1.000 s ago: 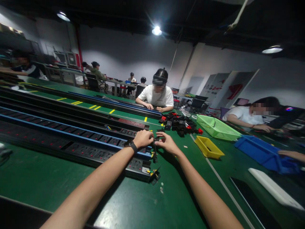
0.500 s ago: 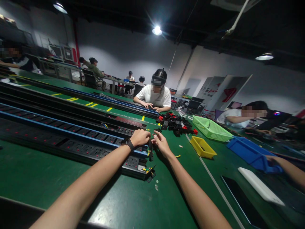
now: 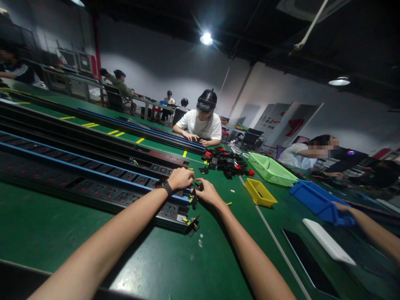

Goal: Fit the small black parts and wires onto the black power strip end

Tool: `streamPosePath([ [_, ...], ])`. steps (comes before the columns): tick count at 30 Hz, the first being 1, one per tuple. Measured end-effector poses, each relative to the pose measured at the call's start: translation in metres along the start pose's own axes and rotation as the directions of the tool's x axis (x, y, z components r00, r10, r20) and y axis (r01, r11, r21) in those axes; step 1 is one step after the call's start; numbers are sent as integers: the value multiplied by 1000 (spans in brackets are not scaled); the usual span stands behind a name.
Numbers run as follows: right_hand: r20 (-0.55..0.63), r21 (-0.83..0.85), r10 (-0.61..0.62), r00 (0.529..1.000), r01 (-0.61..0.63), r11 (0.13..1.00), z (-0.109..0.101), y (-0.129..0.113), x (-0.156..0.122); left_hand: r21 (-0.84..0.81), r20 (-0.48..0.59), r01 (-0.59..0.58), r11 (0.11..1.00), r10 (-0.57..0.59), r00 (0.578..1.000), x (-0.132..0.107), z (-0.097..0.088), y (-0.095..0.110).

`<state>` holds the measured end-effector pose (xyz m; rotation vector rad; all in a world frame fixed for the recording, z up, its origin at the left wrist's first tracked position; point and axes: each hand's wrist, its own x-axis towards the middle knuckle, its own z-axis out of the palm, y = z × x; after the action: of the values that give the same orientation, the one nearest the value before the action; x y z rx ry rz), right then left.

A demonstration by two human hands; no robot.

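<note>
Long black power strips with sockets and red dots lie side by side, one with a blue edge. My left hand, a dark watch at its wrist, rests over the strips' right ends with its fingers curled closed. Facing it, my right hand has thumb and fingers drawn together at the same end; what either hand grips is hidden. Just below the fingertips, a black end cap stands at the blue-edged strip's end. The nearest strip carries another black end cap, tilted, with yellow-green wires beside it.
Beyond my hands lies a pile of black and red parts. Rightward are a green basket, a yellow bin, a blue bin touched by another person's hand, a white slab and a phone. A co-worker sits opposite.
My right hand has closed its fingers nearer the strip end. The black piece that hung between my hands is now mostly hidden. The whole view has shifted slightly.
</note>
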<state>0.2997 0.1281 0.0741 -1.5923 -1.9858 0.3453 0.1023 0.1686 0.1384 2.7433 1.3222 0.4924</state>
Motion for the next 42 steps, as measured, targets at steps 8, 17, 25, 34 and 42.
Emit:
streamPosePath([
  [8, 81, -327, -18, 997, 44, 944, -32, -10, -1, 11, -1, 0, 1000, 0, 1000, 0, 0, -1],
  [17, 37, -493, 273, 961, -220, 842, -51, -1, -2, 18, -4, 8, 1000, -8, 1000, 1, 1, -2],
  [25, -141, 150, 397, 907, -377, 914, -45, 41, 4, 19, -5, 5, 1000, -5, 1000, 1, -1, -2],
  [34, -76, 518, 448, 891, -349, 781, -10, 28, 18, 10, 1, 9, 1000, -9, 1000, 3, -1, -3],
  [42, -82, 525, 403, 912, -304, 795, 25, 8, 17, -1, 2, 22, 1000, -22, 1000, 2, -1, -3],
])
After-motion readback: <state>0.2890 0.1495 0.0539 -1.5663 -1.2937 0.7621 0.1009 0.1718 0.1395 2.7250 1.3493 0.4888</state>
